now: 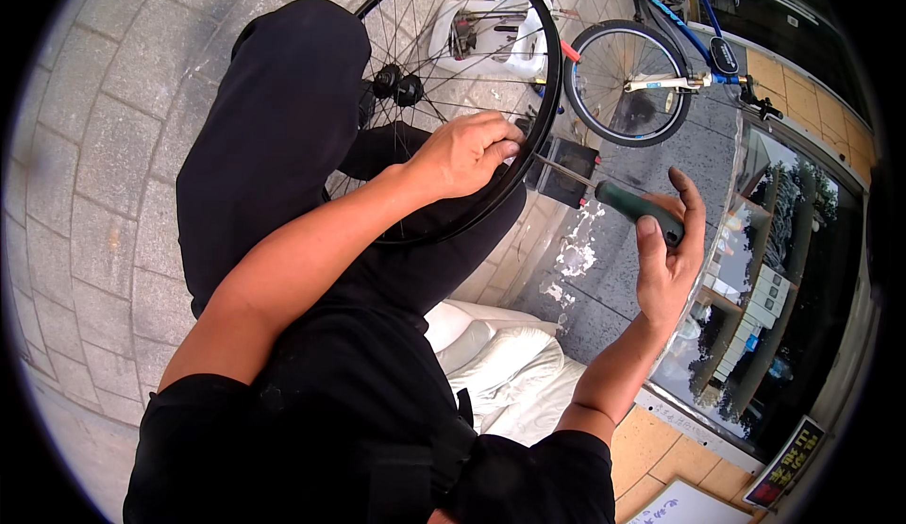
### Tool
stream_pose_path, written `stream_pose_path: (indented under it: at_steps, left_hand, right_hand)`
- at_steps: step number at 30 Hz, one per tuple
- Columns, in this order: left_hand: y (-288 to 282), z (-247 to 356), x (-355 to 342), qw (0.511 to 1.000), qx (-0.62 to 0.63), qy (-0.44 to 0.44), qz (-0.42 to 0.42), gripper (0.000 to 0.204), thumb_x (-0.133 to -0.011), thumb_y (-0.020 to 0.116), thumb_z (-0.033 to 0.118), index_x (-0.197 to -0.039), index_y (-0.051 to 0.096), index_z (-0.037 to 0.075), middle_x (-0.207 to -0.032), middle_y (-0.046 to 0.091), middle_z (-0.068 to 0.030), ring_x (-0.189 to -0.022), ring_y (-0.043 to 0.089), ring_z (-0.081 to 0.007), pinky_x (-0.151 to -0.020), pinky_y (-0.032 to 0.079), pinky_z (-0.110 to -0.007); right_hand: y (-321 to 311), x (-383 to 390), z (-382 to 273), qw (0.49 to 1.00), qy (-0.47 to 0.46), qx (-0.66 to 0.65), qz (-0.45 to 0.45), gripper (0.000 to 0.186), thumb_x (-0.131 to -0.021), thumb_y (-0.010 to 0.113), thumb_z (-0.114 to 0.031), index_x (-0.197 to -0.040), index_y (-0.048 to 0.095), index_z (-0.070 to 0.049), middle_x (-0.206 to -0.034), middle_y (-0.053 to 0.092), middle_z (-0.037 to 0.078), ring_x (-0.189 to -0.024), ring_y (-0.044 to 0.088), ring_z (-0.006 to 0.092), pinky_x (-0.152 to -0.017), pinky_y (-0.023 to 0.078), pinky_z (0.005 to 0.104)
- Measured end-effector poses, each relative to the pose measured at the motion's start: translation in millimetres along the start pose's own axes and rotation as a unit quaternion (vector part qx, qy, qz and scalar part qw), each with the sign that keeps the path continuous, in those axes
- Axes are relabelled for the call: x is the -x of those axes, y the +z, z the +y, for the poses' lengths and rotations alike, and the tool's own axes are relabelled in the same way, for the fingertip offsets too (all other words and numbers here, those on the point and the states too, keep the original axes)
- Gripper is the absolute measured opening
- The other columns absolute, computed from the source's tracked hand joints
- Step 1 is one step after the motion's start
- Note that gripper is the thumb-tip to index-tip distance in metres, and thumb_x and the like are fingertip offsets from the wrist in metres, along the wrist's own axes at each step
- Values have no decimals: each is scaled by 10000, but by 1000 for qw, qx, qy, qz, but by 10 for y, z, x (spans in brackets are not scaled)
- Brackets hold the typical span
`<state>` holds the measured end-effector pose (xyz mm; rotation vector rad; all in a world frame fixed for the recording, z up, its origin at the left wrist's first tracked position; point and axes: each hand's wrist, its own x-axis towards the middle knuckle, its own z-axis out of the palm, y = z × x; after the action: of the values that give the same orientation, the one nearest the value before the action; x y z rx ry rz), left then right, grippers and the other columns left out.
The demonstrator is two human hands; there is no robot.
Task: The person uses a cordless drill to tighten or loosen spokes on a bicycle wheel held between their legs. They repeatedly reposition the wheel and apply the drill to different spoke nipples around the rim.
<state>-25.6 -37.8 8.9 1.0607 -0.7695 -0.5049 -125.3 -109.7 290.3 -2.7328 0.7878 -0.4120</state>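
Observation:
A black spoked bicycle wheel rests across my lap, its hub above my knee. My left hand grips the rim at its right side, fingers curled over the edge. My right hand holds a screwdriver with a green handle. Its metal shaft points left and its tip meets the rim just beside my left fingers.
A blue bicycle stands at the upper right beside a glass shopfront. A white tub with tools lies behind the wheel. A small dark box sits on the paving. White cushions lie under my leg. Grey paving slabs spread left.

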Motion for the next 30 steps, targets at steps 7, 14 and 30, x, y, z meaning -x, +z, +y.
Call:
stream_pose_path:
  at_steps: [7,14,30]
  left_hand:
    - [-1,21,3,1000,-2,-16,-5,120,-1026,671,87,-1123,704,24,-1047,700,-131,-976,705,-325,-839,556,-397]
    - [-17,40,44,999,14,-47,-5,168,-963,734,40,-1130,716,37,-1059,720,-112,-995,728,-268,-855,569,-376]
    - [-16,57,36,996,50,-76,-6,195,-925,752,29,-1120,741,21,-1068,736,-122,-993,739,-255,-874,575,-365]
  right_hand:
    - [-194,86,278,989,69,119,-48,538,-984,744,-147,-1477,559,-37,-1205,673,132,-1057,625,143,-881,503,281]
    - [9,47,-23,996,13,-83,-11,337,-998,773,-187,-1285,708,-22,-1067,712,79,-983,641,108,-829,501,252]
    - [-191,70,166,992,78,79,-57,492,-1009,774,-195,-1441,613,-24,-1267,711,121,-1058,650,130,-893,508,254]
